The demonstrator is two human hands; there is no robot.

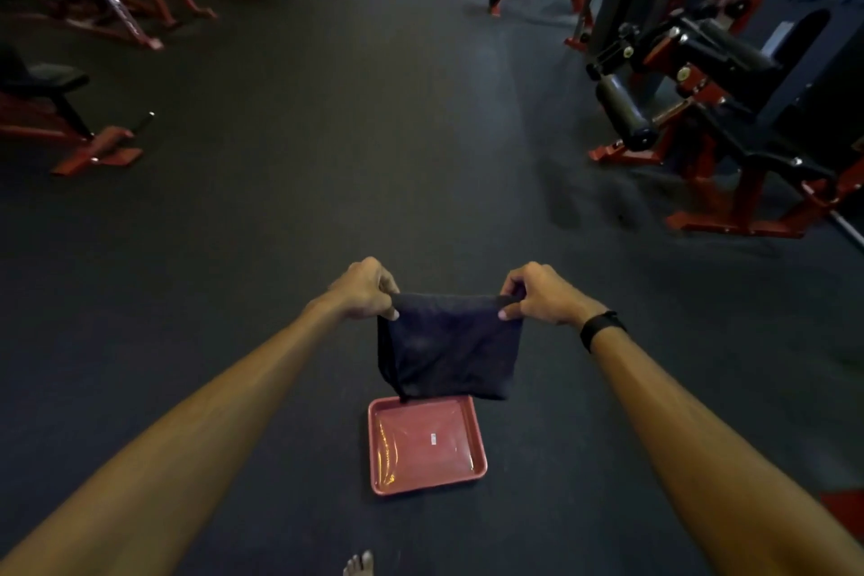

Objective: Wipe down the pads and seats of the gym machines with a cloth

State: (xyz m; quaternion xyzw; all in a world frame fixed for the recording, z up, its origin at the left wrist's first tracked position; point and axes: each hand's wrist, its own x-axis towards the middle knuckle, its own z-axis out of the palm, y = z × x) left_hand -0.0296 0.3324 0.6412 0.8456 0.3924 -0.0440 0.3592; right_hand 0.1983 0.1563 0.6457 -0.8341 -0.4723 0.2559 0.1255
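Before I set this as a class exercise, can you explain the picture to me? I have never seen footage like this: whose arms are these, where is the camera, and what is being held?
There is no robot: a person wears one wide-angle camera on the head, looking forward and down, so you see their own bare arms. The left hand and the right hand each pinch a top corner of a dark navy cloth, which hangs between them. Below it, on the dark rubber gym floor, lies a shallow red square tray that seems to hold clear liquid. Red-framed gym machines with black pads line both sides. A black wristband sits on the right wrist.
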